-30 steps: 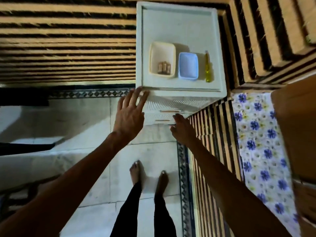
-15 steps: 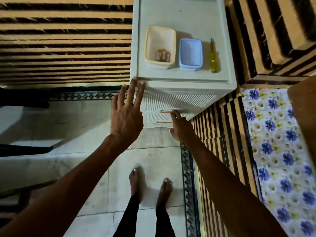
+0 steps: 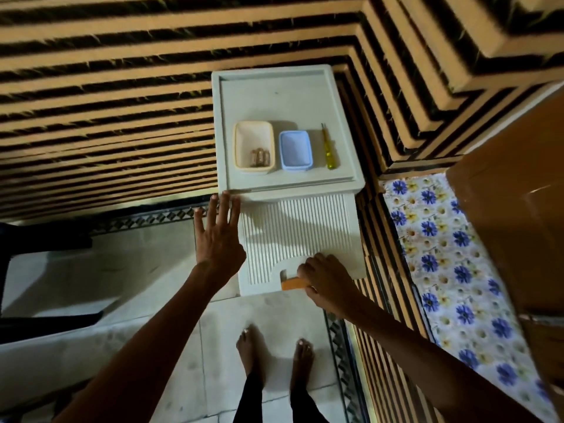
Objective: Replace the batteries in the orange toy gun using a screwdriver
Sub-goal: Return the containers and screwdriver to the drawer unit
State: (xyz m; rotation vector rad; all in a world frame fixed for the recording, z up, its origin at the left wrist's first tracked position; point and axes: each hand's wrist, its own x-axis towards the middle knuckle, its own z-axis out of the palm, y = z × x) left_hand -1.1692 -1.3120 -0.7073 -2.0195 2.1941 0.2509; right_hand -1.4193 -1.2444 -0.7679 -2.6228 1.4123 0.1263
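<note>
Our bare feet (image 3: 274,346) stand on the pale tiled floor (image 3: 152,285). Just ahead, our right hand (image 3: 328,280) curls tight around the orange handle (image 3: 293,283) low on the ribbed drawer front (image 3: 293,227). Our left hand (image 3: 219,239) is spread flat, fingertips at the front left corner of the white cabinet (image 3: 290,96). On its top sit a cream tub (image 3: 253,135) holding the batteries (image 3: 260,157) (their number is too blurred to count), a blue tub (image 3: 295,151) just beside it, and the yellow-handled screwdriver (image 3: 329,154) at the right.
</note>
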